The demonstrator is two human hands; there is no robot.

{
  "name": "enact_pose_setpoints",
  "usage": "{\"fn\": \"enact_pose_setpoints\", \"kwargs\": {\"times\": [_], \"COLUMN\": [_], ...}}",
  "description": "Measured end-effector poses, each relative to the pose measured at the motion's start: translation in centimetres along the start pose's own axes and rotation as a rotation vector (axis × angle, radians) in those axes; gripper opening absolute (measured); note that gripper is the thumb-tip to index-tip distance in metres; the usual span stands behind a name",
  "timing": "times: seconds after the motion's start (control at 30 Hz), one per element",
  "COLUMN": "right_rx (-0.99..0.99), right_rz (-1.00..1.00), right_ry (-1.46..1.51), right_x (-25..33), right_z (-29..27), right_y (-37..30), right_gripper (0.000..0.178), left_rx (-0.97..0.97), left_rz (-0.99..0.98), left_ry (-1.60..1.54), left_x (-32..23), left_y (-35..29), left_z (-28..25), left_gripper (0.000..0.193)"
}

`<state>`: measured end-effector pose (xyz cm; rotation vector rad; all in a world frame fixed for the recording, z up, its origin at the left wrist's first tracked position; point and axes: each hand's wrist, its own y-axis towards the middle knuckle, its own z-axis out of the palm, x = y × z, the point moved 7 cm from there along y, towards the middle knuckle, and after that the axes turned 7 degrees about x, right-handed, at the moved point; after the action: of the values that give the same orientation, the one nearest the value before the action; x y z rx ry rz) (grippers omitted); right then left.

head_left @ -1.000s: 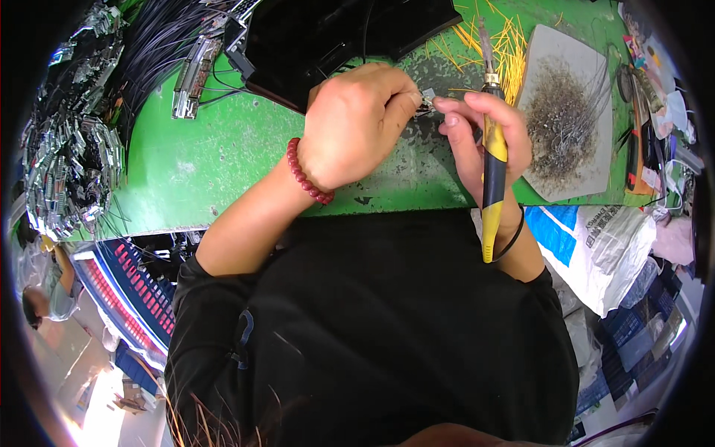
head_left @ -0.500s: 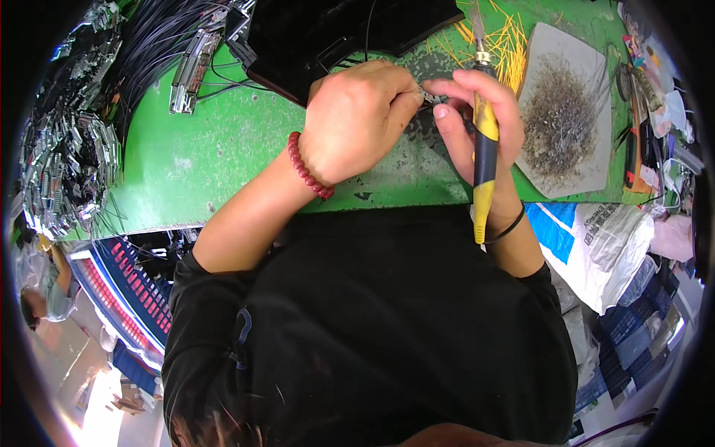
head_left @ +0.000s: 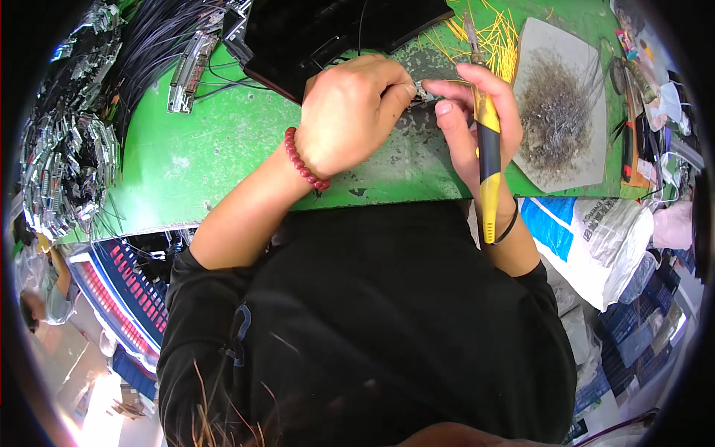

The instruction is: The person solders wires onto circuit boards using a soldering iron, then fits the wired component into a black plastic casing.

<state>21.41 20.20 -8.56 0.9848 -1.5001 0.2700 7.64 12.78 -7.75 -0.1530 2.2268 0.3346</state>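
Note:
My left hand [head_left: 354,112], with a red bead bracelet [head_left: 299,160] on its wrist, is closed in a pinch at the table's middle. By its fingertips shows a small metallic piece [head_left: 422,95]; what exactly it is, I cannot make out. My right hand [head_left: 495,123] holds a yellow-and-black soldering iron [head_left: 488,149] across its fingers, metal tip toward the far side. The right index finger and thumb are apart and reach toward the small piece. A black panel-like housing [head_left: 320,45] lies just beyond my left hand, with a thin cable across it.
Thin yellow sticks or wires [head_left: 503,45] lie scattered beyond my right hand. A grey board [head_left: 532,160] heaped with dark residue is to the right. At left are black cables [head_left: 160,45], a clear-cased strip [head_left: 191,71] and many shiny parts [head_left: 67,171] on the green table [head_left: 186,171].
The soldering iron's tip has swung slightly left, its handle end slightly right. My right index finger and thumb sit a little farther apart. My left hand has shifted slightly.

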Motion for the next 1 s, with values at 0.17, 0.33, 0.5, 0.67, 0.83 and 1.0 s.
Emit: {"fn": "enact_pose_setpoints", "kwargs": {"times": [0.17,0.33,0.5,0.67,0.83,1.0], "right_rx": [-0.042,-0.013,-0.016,0.077,-0.019,0.004], "right_rz": [0.040,-0.077,-0.049,-0.106,-0.038,0.014], "right_ry": [0.058,-0.027,-0.032,-0.139,-0.002,0.037], "right_x": [-0.3,0.3,0.1,0.3,-0.4,-0.5], "right_z": [-0.5,-0.5,-0.1,0.0,-0.4,-0.3], "right_y": [-0.4,-0.2,0.0,0.3,0.2,0.2], "right_gripper": [0.036,0.036,0.037,0.039,0.043,0.042], "left_rx": [0.006,0.013,0.010,0.015,0.013,0.004], "left_rz": [-0.005,-0.016,0.014,0.003,-0.002,0.009], "left_ry": [0.004,0.008,0.023,0.030,0.000,-0.022], "left_x": [0.0,0.1,0.1,0.2,0.2,0.2], "left_y": [0.0,0.0,0.0,0.0,0.0,0.0], "left_z": [0.0,0.1,0.3,0.2,0.1,0.1], "left_gripper": [0.012,0.012,0.012,0.012,0.011,0.011]}}
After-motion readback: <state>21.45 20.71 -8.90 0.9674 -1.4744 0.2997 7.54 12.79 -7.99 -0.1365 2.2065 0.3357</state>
